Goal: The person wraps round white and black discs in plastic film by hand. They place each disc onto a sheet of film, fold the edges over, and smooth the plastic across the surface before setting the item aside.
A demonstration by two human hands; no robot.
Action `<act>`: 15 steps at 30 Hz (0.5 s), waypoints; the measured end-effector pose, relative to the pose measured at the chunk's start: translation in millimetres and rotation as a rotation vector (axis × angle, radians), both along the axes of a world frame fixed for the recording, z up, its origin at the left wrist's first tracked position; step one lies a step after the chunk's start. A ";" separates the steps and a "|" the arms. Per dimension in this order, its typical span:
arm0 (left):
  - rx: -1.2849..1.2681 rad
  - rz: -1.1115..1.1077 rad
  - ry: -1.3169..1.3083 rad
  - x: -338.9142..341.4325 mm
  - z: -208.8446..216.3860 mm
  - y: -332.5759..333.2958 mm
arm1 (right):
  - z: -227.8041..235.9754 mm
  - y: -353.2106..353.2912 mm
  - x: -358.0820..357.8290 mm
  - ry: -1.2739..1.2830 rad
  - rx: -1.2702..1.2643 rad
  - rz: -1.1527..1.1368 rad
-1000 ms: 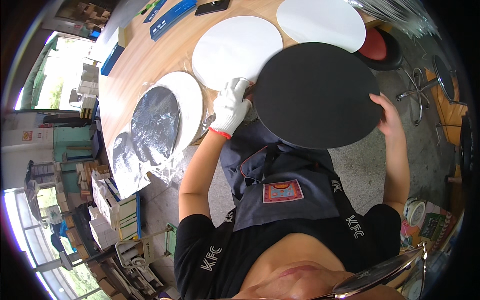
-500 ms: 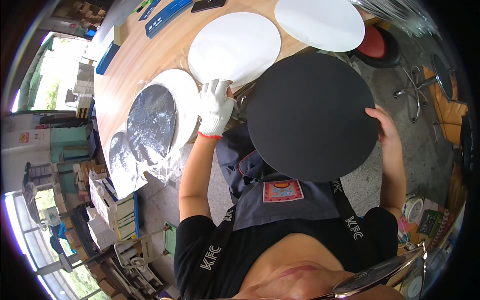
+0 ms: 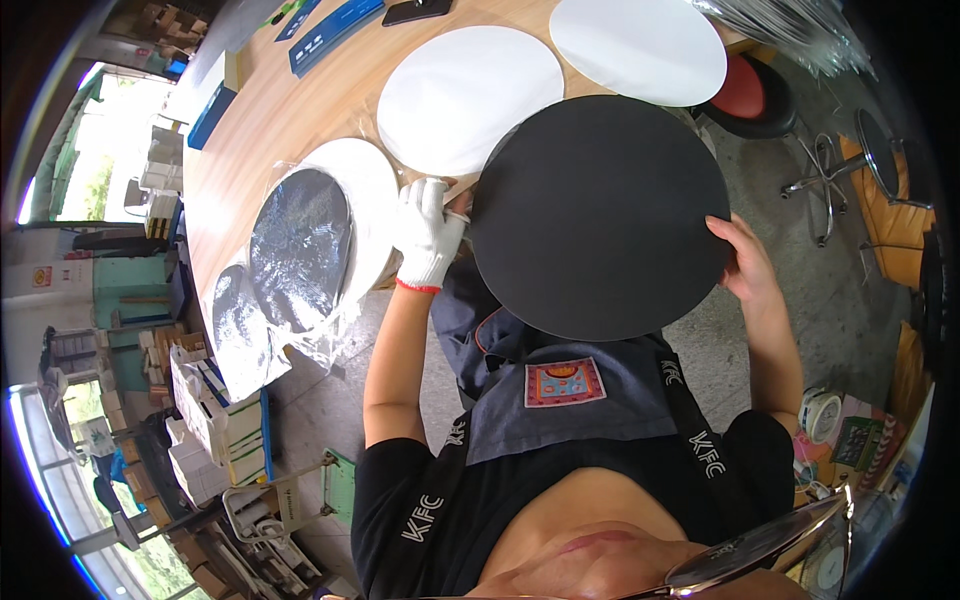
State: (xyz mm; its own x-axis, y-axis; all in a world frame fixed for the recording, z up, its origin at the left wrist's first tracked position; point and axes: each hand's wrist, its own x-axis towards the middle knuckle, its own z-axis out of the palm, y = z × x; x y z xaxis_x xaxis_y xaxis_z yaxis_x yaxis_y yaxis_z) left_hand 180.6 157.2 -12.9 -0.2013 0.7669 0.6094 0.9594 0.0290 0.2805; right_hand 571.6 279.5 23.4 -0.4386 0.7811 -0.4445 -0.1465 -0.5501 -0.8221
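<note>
A large round black disc (image 3: 600, 220) is held up in front of me, its black face showing. My right hand (image 3: 742, 258) grips its right edge, thumb on the face and the other fingers behind. My left hand (image 3: 428, 225), in a white knit glove with a red cuff, is at the disc's left edge over the table rim. Its fingers are curled in, with a small pale strip by the bare fingertips; what they hold is unclear. Two round white sheets (image 3: 470, 95) (image 3: 640, 50) lie beyond the disc. Left of the glove, plastic-wrapped dark discs (image 3: 300, 245) lie by a white round one (image 3: 375, 215).
The wooden table (image 3: 265, 110) bears blue boxes (image 3: 335, 35) and a dark phone (image 3: 417, 11) at the back. A red-and-black stool (image 3: 745, 95) stands right of it, near clear plastic film (image 3: 800, 30). Stacked boxes (image 3: 215, 430) are at lower left.
The black disc and my right hand have moved left and slightly away from me. My left hand has come a little nearer to me, its fingers more curled, off the white sheet's edge.
</note>
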 end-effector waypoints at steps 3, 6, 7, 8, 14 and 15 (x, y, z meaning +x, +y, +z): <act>-0.001 -0.012 0.059 7.4 7.0 -2.6 | 7.5 0.9 8.8 0.029 0.033 0.077; -0.042 0.012 0.070 5.6 -2.6 -3.4 | 10.7 0.4 13.0 -0.024 0.069 0.074; -0.034 0.024 0.076 4.8 -5.4 -3.7 | 11.9 -0.1 13.3 -0.060 0.081 0.046; -0.027 0.037 0.085 3.7 -7.5 -4.2 | 16.2 0.4 13.6 -0.070 0.081 0.073; 0.103 0.115 0.023 -2.1 -13.4 -11.0 | 8.9 9.8 24.7 -0.066 0.037 0.146; 0.125 0.107 0.015 -2.7 -12.7 -11.1 | 4.1 9.8 25.2 -0.060 0.035 0.112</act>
State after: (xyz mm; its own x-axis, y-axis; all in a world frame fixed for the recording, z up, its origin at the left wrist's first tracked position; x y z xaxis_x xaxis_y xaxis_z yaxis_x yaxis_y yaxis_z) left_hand 177.9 146.1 -25.6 -0.2682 0.6595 0.7023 0.9568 0.0971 0.2742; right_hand 596.8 289.3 27.5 -0.4974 0.7444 -0.4456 -0.0362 -0.5310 -0.8466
